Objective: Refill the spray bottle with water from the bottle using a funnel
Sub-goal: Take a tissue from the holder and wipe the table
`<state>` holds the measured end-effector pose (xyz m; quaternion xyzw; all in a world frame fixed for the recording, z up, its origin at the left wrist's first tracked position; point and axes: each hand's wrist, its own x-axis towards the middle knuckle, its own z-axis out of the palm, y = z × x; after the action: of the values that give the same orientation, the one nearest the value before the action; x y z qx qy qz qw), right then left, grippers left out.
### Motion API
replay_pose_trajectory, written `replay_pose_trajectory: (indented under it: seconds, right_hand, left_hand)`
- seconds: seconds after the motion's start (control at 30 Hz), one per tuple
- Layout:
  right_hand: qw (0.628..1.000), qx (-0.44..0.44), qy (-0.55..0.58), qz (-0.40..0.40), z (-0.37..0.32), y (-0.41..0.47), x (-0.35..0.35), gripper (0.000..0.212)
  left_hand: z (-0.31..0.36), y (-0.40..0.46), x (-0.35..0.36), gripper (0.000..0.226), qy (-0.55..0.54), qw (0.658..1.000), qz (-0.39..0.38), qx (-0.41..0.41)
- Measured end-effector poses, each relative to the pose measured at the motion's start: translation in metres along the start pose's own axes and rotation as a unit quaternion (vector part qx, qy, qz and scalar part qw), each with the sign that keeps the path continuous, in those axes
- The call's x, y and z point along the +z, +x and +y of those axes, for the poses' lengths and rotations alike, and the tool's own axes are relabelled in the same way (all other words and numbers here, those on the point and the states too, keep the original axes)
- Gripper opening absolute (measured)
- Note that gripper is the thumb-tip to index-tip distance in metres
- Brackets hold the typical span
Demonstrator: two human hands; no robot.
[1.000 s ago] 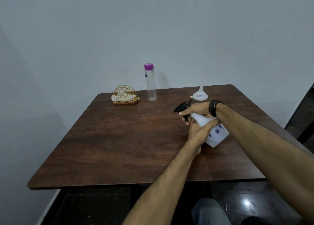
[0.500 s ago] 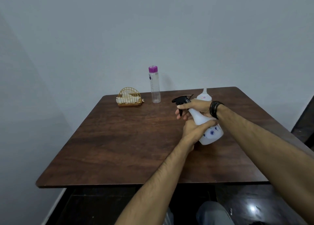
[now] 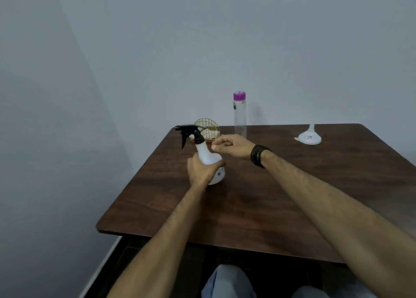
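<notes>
Two hands noted from the head view: our left hand [image 3: 200, 169] grips the white spray bottle [image 3: 208, 157] upright on the table [image 3: 258, 196], our right hand [image 3: 234, 145] loosely curled and empty just beside its neck, the capped water bottle [image 3: 240, 115] and inverted funnel [image 3: 308, 137] standing well apart at the far edge

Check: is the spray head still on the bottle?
On: the black spray head sits atop the spray bottle, gripped by the left hand.
</notes>
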<state>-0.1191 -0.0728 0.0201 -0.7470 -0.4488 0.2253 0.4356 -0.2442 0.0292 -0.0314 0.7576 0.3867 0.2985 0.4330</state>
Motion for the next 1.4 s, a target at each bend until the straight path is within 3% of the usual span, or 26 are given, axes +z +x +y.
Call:
replay_pose_trajectory:
  seconds: [0.37,0.5,0.57,0.63,0.7,0.77,0.87,0.97,1.07,1.4]
  right_hand:
    - [0.989,0.002,-0.138,-0.052,0.007,0.022,0.045,0.059]
    - [0.988,0.01,-0.143,-0.055,0.014,0.024,0.047,0.06]
    - [0.988,0.013,-0.148,-0.05,0.018,0.026,0.045,0.059]
    - [0.987,0.017,-0.157,-0.04,0.022,0.028,0.039,0.058]
    - [0.986,0.017,-0.165,-0.019,0.026,0.034,0.033,0.055]
    - [0.984,0.012,-0.177,0.003,0.028,0.04,0.024,0.052]
    - [0.984,0.014,-0.176,0.022,0.028,0.052,0.009,0.048]
    - [0.984,0.018,-0.167,0.066,0.027,0.069,-0.004,0.043]
    - [0.982,0.016,-0.152,0.114,0.022,0.092,-0.018,0.037]
    - [0.975,0.023,-0.148,0.166,0.014,0.201,-0.032,0.02]
  left_hand:
    - [-0.056,0.045,-0.043,0.106,0.133,0.983,0.128,0.022]
    - [-0.049,0.049,-0.041,0.126,0.151,0.968,0.199,-0.03]
    - [-0.046,0.036,-0.033,0.122,0.133,0.96,0.246,-0.01]
    - [-0.043,0.021,-0.018,0.103,0.133,0.946,0.285,0.084]
    - [-0.042,0.013,-0.002,0.079,0.163,0.934,0.244,0.203]
    - [-0.04,0.019,0.009,0.065,0.209,0.933,0.122,0.266]
    - [-0.045,0.039,0.021,0.067,0.247,0.943,-0.071,0.21]
    - [-0.05,0.06,0.03,0.074,0.352,0.909,-0.177,0.136]
    - [-0.05,0.077,0.038,0.076,0.398,0.888,-0.193,0.127]
    - [-0.046,0.136,0.059,0.081,0.414,0.893,-0.161,0.071]
